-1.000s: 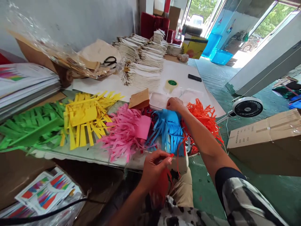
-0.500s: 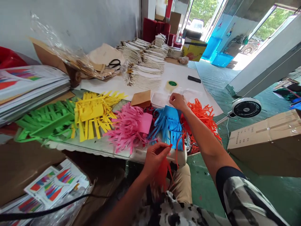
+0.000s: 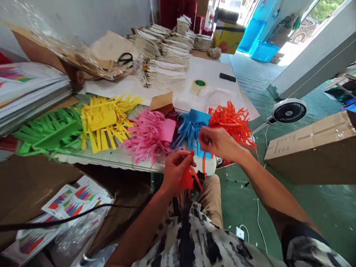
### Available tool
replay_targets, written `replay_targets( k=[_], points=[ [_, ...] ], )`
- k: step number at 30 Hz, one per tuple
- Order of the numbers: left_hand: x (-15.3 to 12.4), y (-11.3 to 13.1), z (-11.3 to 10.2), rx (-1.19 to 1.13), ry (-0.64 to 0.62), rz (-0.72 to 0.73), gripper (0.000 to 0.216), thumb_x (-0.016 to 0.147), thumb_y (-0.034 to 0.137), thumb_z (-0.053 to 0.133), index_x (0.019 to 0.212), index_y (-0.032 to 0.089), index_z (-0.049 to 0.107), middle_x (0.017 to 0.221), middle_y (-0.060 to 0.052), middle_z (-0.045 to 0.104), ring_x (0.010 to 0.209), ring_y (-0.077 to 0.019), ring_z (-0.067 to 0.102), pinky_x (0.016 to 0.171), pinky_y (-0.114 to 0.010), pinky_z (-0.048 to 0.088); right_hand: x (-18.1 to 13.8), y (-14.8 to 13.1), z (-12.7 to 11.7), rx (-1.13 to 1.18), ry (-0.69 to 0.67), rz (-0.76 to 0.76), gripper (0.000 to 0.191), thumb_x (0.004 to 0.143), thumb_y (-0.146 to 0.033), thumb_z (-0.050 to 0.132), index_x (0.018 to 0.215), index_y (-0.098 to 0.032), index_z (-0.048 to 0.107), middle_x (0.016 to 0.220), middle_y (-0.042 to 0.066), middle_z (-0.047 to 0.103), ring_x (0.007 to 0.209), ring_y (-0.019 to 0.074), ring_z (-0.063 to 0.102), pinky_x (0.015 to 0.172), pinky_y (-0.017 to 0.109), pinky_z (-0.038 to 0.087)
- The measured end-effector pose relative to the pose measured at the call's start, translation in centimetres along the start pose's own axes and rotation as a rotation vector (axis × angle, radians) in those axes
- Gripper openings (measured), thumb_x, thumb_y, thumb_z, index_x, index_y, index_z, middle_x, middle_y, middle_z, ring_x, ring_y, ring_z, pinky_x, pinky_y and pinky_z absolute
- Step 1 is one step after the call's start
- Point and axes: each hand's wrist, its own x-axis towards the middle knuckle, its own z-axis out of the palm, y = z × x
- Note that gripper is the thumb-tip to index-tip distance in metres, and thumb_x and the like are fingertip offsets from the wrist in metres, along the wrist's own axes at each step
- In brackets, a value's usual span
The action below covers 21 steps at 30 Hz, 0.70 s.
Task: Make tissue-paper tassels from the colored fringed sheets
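My left hand [image 3: 178, 168] pinches the twisted top of a red paper tassel [image 3: 185, 181], whose strips hang over my lap below the table edge. My right hand [image 3: 219, 142] is just to the right, in front of the blue fringed paper [image 3: 185, 129], its fingers curled together. Whatever they hold, if anything, is too small and blurred to make out. A red strip hangs just under the right fingers. Along the table's front lie pink fringed paper [image 3: 146, 131], yellow fringed paper [image 3: 98, 118], green fringed paper [image 3: 52, 128] and orange-red fringed paper [image 3: 232, 122].
Behind the blue bundle sits a clear plastic tray [image 3: 191, 102], with a tape roll [image 3: 199, 86] and a black phone [image 3: 227, 77] farther back. Stacks of white corded pieces [image 3: 167, 70] and scissors [image 3: 124, 59] are farther left. A fan [image 3: 289, 111] and cardboard box [image 3: 308, 159] stand right.
My right hand has drawn back from the plastic tray toward my left hand. The left hand keeps its pinch on the red tassel. The camera view has tilted down.
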Motion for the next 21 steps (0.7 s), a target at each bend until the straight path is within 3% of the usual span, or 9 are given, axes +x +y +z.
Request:
replay_targets(
  k=[3, 7, 15, 21],
  points=[
    [-1.6, 0.2, 1.0, 0.006, -0.064, -0.040, 0.027, 0.080, 0.039, 0.090, 0.093, 0.019, 0.078, 0.074, 0.000, 0.074, 0.066, -0.0122, 0.071, 0.066, -0.022, 0.056, -6.7, -2.7, 1.7, 0.084, -0.049, 0.008, 0.009, 0.088, -0.016, 0.061, 0.095, -0.021, 0.064, 0.076, -0.004, 0.064, 0.061, 0.0086, 0.053, 0.062, 0.023, 0.037],
    [-3.7, -0.7, 2.7, 0.048, -0.133, -0.066, 0.026, 0.079, 0.038, 0.092, 0.087, 0.017, 0.078, 0.077, -0.002, 0.077, 0.069, -0.0133, 0.073, 0.069, -0.023, 0.059, -11.6, -4.2, 3.2, 0.238, 0.140, 0.113, 0.007, 0.091, -0.019, 0.064, 0.098, -0.022, 0.065, 0.075, -0.005, 0.064, 0.061, 0.0089, 0.056, 0.058, 0.022, 0.041],
    [-7.1, -1.1, 5.1, 0.162, -0.167, 0.013, 0.019, 0.085, 0.034, 0.087, 0.088, 0.018, 0.078, 0.073, 0.000, 0.072, 0.065, -0.0106, 0.069, 0.065, -0.021, 0.056, -16.3, -5.2, 4.3, 0.671, 0.427, 0.272, 0.004, 0.098, -0.026, 0.066, 0.095, -0.023, 0.066, 0.077, -0.003, 0.071, 0.067, 0.0126, 0.067, 0.065, 0.026, 0.052],
    [-8.1, -0.9, 5.8, 0.253, -0.207, 0.123, 0.012, 0.089, 0.030, 0.083, 0.090, 0.019, 0.080, 0.084, -0.002, 0.073, 0.070, -0.0105, 0.066, 0.065, -0.022, 0.053, -18.1, -5.5, 4.3, 0.530, 0.559, 0.244, 0.006, 0.094, -0.017, 0.066, 0.090, -0.023, 0.066, 0.073, -0.003, 0.066, 0.064, 0.0125, 0.061, 0.063, 0.028, 0.048]
  ],
)
